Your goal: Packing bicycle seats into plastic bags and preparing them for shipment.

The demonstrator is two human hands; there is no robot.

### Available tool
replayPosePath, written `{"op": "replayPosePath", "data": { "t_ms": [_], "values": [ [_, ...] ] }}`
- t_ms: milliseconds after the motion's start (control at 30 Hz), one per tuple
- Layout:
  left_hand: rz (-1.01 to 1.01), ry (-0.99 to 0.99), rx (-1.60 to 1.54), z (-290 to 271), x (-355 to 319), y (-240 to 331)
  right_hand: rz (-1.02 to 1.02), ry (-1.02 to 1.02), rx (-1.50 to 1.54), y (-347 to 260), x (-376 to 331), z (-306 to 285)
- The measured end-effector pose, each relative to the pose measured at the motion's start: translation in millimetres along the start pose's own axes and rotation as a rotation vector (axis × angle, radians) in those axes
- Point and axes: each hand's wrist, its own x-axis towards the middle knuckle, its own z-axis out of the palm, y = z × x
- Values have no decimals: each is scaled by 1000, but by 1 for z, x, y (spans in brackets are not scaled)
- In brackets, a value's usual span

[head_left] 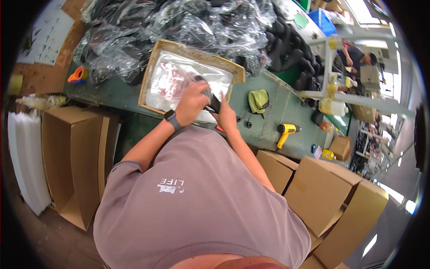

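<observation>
My left hand (192, 103), with a watch on its wrist, is closed around the upper part of a dark, smooth object (215, 105). My right hand (226, 118) grips the lower right side of that same object, its fingers wrapped along the edge. The object's kind is hard to tell, since both hands cover much of it. Beneath and beyond the hands lies a shallow cardboard tray (148, 83), which holds clear plastic bags (172, 80) with reddish print.
Plastic-wrapped black parts (188, 27) are heaped behind the tray. On the green bench (268, 130) lie a green pouch (258, 101), a yellow heat gun (286, 133) and an orange tape roll (77, 75). Cardboard boxes (320, 193) stand at both sides. A person (354, 58) works at the far right.
</observation>
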Motion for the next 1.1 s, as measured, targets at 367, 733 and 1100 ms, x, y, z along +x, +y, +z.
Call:
{"op": "replayPosePath", "data": {
  "t_ms": [367, 733, 1100],
  "values": [
    [-735, 17, -1522, -97, -3, 19, -41, 14, 1022, -106, 29, -159],
    [-578, 1188, -1550, -198, 185, -232, 46, 595, 930, 68, 232, -204],
    [-251, 350, 385, 10, 211, -98, 775, 531, 286, 393, 513, -215]
  ]
}}
